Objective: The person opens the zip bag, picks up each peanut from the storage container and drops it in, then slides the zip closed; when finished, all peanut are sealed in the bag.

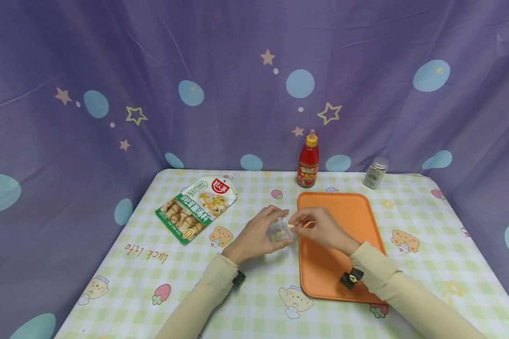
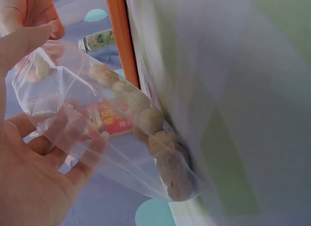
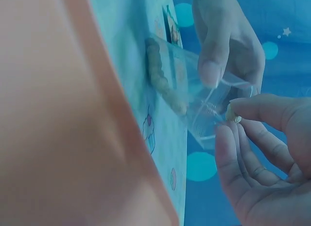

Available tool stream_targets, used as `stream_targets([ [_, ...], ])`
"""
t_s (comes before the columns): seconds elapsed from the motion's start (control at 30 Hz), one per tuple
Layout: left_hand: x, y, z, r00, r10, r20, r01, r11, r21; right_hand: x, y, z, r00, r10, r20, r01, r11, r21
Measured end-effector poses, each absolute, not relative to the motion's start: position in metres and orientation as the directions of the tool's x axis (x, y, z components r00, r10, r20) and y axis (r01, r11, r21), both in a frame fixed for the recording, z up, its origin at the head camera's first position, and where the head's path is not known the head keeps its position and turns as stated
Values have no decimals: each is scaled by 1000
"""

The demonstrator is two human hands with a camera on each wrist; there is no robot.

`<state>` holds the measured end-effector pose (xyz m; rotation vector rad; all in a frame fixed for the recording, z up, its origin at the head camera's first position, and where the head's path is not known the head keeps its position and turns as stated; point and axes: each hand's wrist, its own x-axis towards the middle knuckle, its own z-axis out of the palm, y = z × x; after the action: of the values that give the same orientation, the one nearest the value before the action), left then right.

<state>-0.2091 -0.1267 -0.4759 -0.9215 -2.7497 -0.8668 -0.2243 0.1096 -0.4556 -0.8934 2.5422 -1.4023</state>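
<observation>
Over the table left of the orange tray, my left hand (image 1: 256, 238) holds a clear plastic bag (image 1: 277, 230) by its mouth, with the thumb on one side and fingers on the other. Several tan, rounded, peanut-like pieces (image 2: 150, 120) lie in a row along the bottom of the bag. My right hand (image 1: 324, 228), above the tray's left edge, pinches one small pale yellowish piece (image 3: 233, 114) between thumb and forefinger. This piece is at the mouth of the bag; its exact kind is too small to tell.
The orange tray (image 1: 339, 282) lies under my right forearm. Behind it stand a red sauce bottle (image 1: 308, 162) with a yellow cap and a small seasoning jar (image 1: 375, 174). A green and white soup-mix packet (image 1: 197, 209) with mushroom pictures lies at the left.
</observation>
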Motion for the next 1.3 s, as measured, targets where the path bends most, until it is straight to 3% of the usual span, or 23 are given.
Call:
stream_targets([
  [0.5, -208, -128, -475, -800, 527, 285, 594, 633, 496, -222, 103, -452, -767, -615, 182, -477, 356, -804],
  [0.97, -207, -128, -472, -813, 507, 286, 580, 663, 473, -223, 114, -457, -869, -470, 152, -383, 445, -809],
  [1.3, -207, -126, -471, -803, 508, 312, 595, 655, 466, -221, 117, -467, -902, -425, 70, -279, 453, -847],
])
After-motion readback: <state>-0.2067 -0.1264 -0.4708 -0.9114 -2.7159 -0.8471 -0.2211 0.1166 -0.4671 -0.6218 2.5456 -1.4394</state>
